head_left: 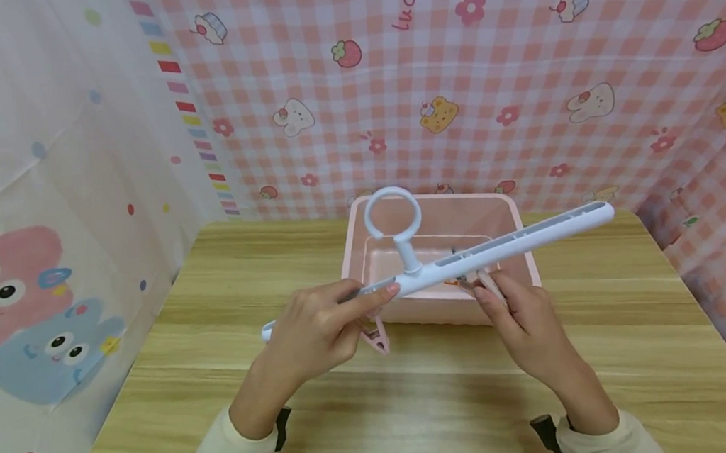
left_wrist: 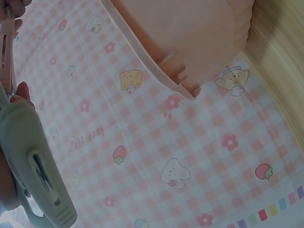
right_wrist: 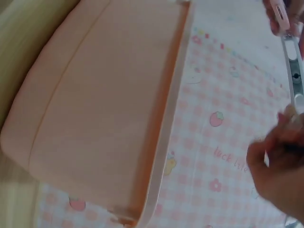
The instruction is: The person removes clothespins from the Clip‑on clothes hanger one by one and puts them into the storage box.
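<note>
My left hand (head_left: 322,322) grips a pale blue clip hanger bar (head_left: 518,243) left of its middle. The bar slants up to the right, and an open ring hook (head_left: 391,190) rises from it. Below the bar, by the left fingers, hangs a pink clip (head_left: 377,339); a pink clip (right_wrist: 280,14) also shows beside the far hand in the right wrist view. My right hand (head_left: 527,320) pinches a small pale piece (head_left: 492,287), perhaps a clip, just under the bar's right half. Fingers partly hide its shape.
Behind the bar, a pink plastic basket (head_left: 434,312) stands on the wooden table (head_left: 263,263). Something small and colourful (head_left: 453,281) shows at the basket, partly hidden by the bar. A checked cloth (head_left: 485,67) hangs at the back, a white printed cloth (head_left: 80,206) at the left.
</note>
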Tool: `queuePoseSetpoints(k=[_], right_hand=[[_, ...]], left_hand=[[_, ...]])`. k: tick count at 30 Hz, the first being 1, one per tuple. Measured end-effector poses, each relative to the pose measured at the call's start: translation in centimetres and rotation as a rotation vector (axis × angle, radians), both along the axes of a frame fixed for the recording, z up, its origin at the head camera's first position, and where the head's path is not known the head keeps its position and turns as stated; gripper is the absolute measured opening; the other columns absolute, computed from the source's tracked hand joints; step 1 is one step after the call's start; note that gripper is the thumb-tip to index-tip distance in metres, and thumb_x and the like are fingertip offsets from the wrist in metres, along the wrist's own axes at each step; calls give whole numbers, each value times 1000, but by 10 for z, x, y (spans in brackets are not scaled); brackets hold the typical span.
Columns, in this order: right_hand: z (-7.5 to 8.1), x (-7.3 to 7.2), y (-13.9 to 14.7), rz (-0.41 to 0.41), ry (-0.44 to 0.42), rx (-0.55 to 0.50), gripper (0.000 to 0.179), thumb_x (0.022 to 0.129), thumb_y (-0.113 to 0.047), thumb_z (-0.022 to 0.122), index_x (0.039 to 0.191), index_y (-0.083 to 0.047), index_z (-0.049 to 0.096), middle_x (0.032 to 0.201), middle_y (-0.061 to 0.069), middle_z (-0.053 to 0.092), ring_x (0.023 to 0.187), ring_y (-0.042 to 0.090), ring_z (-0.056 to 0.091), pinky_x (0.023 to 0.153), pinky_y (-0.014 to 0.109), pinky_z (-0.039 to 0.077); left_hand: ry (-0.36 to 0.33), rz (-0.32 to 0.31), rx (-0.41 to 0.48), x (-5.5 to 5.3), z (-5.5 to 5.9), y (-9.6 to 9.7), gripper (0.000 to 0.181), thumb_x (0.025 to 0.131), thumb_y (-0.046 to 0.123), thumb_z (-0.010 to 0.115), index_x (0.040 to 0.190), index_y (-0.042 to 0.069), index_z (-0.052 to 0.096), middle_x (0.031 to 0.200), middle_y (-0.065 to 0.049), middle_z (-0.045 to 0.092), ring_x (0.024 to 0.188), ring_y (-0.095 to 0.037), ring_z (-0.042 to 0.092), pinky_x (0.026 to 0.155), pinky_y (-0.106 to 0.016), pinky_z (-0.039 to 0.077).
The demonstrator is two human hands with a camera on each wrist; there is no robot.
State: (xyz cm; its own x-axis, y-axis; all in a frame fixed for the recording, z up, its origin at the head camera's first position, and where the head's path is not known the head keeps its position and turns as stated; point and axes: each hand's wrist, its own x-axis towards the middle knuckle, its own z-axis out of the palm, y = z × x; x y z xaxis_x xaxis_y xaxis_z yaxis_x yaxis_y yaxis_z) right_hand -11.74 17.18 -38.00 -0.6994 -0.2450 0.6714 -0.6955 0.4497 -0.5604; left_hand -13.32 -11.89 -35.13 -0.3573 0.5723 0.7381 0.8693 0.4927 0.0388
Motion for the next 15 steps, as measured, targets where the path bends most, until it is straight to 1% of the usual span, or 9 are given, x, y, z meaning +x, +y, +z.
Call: queuePoseSetpoints(k=[1, 2, 4, 6, 8, 10, 11, 14, 15], right_hand=[[1, 1, 0, 94, -87, -72, 18, 105, -4, 48, 99, -6, 64, 56, -4, 37, 48, 0, 31, 42, 17, 28], [2, 2, 0, 193, -161, -141, 22, 103, 4, 45, 102, -7, 64, 56, -1, 37, 47, 2, 31, 41, 18, 28], [4, 3, 1, 379, -280, -241, 34, 103, 9, 35, 106, -11, 63, 55, 2, 35, 45, 8, 31, 41, 20, 29], [6, 2, 3, 560, -353, -320, 44, 104, 10, 25, 110, -13, 62, 55, 5, 33, 44, 14, 30, 41, 21, 28], [6, 1, 4, 669, -386, -368, 49, 104, 11, 21, 115, -13, 62, 56, 6, 31, 44, 17, 29, 42, 22, 28], [6, 2, 4, 630, -372, -363, 48, 103, 11, 22, 114, -13, 63, 55, 5, 32, 44, 16, 29, 42, 21, 28], [6, 3, 3, 572, -343, -348, 45, 103, 12, 25, 112, -10, 63, 55, 5, 32, 44, 14, 29, 42, 21, 28], [4, 4, 1, 275, -188, -202, 27, 104, 6, 42, 108, -5, 65, 56, 0, 35, 47, 3, 29, 42, 17, 28], [3, 4, 0, 166, -128, -134, 21, 105, -1, 45, 106, -3, 66, 56, -1, 37, 49, 0, 29, 43, 15, 28]], left_hand=[[4, -2, 4, 0, 0, 0, 62, 72, -9, 61, 126, 20, 70, 67, 3, 55, 51, -3, 33, 50, -13, 20], [9, -5, 8, 0, 0, 0, 63, 71, -9, 60, 126, 20, 70, 67, 3, 56, 51, -3, 33, 50, -13, 20], [18, -12, 17, 0, 0, 1, 63, 70, -10, 58, 125, 19, 71, 68, 3, 57, 51, -4, 33, 51, -13, 20], [27, -20, 26, 0, 0, 2, 63, 70, -10, 57, 124, 19, 71, 68, 3, 58, 52, -4, 33, 51, -13, 21], [32, -30, 33, 0, -1, 3, 63, 70, -10, 56, 123, 18, 72, 69, 3, 59, 52, -4, 35, 51, -14, 22], [30, -35, 36, 0, -1, 4, 62, 70, -11, 56, 123, 18, 72, 69, 2, 59, 52, -4, 35, 50, -14, 23], [28, -37, 38, 0, -1, 4, 62, 70, -11, 56, 123, 18, 72, 69, 2, 58, 52, -4, 35, 50, -14, 23], [17, -36, 37, 0, -1, 3, 61, 71, -11, 57, 124, 18, 71, 69, 2, 58, 53, -4, 35, 51, -13, 24], [12, -37, 36, 0, -1, 3, 61, 72, -11, 58, 125, 17, 71, 68, 3, 57, 53, -4, 35, 51, -13, 24]])
